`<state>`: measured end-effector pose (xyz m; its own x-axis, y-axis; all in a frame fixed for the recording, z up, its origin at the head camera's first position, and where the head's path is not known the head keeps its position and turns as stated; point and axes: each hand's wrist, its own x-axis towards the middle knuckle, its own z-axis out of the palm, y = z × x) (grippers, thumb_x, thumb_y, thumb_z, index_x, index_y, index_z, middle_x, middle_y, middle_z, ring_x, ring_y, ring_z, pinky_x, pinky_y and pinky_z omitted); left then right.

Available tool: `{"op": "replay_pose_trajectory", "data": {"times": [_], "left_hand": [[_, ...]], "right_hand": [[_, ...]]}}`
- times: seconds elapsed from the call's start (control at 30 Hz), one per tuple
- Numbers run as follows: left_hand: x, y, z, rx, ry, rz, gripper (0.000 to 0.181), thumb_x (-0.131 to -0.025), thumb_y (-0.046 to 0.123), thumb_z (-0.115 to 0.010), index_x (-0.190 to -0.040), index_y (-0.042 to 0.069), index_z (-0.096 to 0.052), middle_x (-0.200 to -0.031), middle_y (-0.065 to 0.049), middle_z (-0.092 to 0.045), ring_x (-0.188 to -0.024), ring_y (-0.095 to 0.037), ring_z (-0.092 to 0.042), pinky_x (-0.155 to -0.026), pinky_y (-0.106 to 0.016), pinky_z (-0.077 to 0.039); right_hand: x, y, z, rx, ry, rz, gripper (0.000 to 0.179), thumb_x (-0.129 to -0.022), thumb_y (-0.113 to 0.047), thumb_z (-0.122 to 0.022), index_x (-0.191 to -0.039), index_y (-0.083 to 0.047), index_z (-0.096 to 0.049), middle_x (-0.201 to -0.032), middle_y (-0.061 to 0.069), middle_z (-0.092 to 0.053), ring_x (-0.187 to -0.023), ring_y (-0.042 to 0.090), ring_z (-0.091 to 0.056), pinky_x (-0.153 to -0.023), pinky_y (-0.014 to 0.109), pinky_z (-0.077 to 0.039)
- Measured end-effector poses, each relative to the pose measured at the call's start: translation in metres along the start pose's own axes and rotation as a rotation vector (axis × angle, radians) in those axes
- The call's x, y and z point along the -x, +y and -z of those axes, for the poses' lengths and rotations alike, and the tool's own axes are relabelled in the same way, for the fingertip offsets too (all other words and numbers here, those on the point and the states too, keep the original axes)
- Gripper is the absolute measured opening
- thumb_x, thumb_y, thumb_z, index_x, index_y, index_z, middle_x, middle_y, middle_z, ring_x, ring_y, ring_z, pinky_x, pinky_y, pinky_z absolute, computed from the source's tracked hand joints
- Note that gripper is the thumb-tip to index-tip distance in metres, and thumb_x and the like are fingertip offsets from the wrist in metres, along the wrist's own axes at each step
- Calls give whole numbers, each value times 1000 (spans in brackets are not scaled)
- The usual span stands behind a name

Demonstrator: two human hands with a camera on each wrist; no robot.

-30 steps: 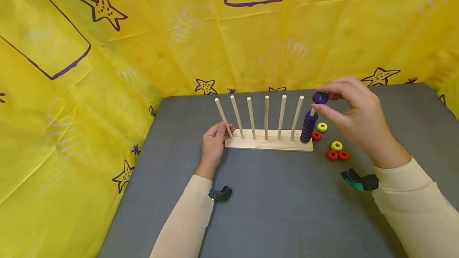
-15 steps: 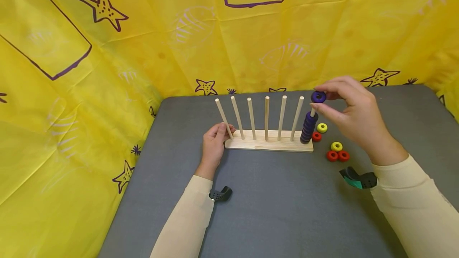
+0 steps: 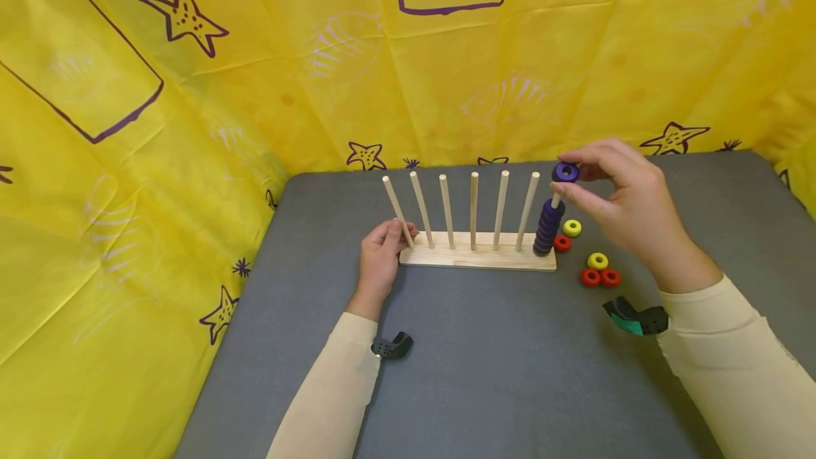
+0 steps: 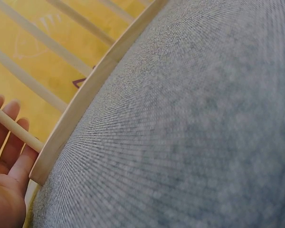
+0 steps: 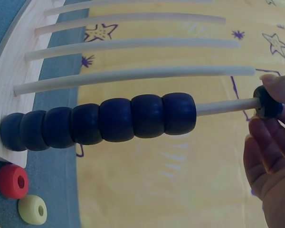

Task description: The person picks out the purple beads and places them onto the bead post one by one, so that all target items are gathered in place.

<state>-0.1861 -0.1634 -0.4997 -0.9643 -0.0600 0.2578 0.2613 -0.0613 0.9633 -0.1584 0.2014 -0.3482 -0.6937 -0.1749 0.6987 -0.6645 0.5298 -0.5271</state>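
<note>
A wooden stand (image 3: 472,258) with a row of upright pegs lies across the table. On its rightmost peg (image 5: 223,106) sits a stack of dark purple rings (image 3: 549,227). My right hand (image 3: 637,204) pinches one more purple ring (image 3: 565,172) between thumb and fingers, at that peg's tip. In the right wrist view this ring (image 5: 267,102) meets the peg's end; how far the peg enters it is hidden. My left hand (image 3: 380,250) holds the stand's left end, thumb against the leftmost peg (image 3: 398,212). The left wrist view shows fingers (image 4: 9,147) behind that peg.
Right of the stand lie a yellow ring (image 3: 571,228) and a red ring (image 3: 562,244). Nearer me, another yellow ring (image 3: 598,261) touches two red rings (image 3: 610,278). A yellow printed cloth (image 3: 421,91) hangs behind and left of the grey table (image 3: 484,360).
My right hand has shifted slightly left with the purple ring, which now lines up with the peg's tip. The left hand and the stand have stayed in place.
</note>
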Motion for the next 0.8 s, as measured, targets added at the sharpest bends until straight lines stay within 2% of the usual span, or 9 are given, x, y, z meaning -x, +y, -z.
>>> {"op": "replay_pose_trajectory", "data": {"times": [0.27, 0.53, 0.8], "left_hand": [[-1, -2, 0, 14, -7, -1, 40, -117, 18, -55, -110, -18, -71, -104, -24, -74, -102, -31, -75, -91, -39, -61], [0, -2, 0, 5, -12, -2, 41, -117, 18, -55, -110, -18, -71, -103, -19, -75, -102, -31, -75, -91, -38, -61], [0, -2, 1, 10, -14, 2, 41, -117, 19, -55, -110, -18, -71, -103, -19, -75, -102, -30, -75, -91, -38, -61]], "right_hand": [[1, 2, 0, -19, -15, -29, 43, -77, 20, -90, -115, 4, -78, -105, 9, -70, -95, 8, -59, -90, 12, -50], [3, 6, -1, -17, -33, -34, 36, -80, 16, -90, -110, 2, -79, -104, 8, -70, -94, 10, -59, -89, 13, -48], [5, 7, -2, -40, -35, -41, 36, -80, 18, -89, -111, 2, -79, -105, 7, -71, -94, 10, -61, -88, 15, -49]]}}
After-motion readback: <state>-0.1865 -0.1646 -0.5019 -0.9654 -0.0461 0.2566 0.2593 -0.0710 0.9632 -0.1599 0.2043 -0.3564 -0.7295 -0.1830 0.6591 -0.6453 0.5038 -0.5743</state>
